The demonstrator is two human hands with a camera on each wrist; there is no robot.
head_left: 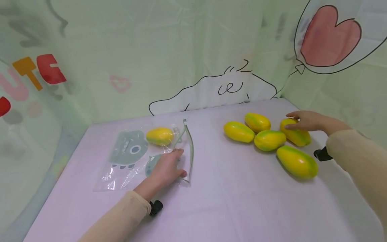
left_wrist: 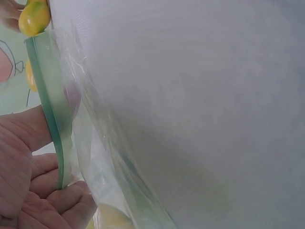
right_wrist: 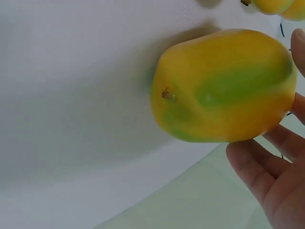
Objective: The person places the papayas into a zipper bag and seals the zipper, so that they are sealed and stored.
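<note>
My left hand (head_left: pixel 166 168) is at the mouth of a clear zip bag (head_left: pixel 102 181) with grey-green cartoon prints, lying flat on the table. In the left wrist view its thumb reaches behind the green zip strip (left_wrist: pixel 45 90), with the other fingers curled at the strip's lower end. The mouth gapes around this hand. Inside the bag lies one yellow-green papaya (head_left: pixel 160 136). At the right, my right hand (head_left: pixel 309 121) holds another papaya (right_wrist: pixel 224 90) by its far end, thumb on one side and fingers on the other.
Several more papayas lie in a group left of and in front of the right hand, among them a near papaya (head_left: pixel 297 162) and a left papaya (head_left: pixel 239 131). The pale table (head_left: pixel 223 198) meets a printed cloth backdrop (head_left: pixel 181 43) behind and at both sides.
</note>
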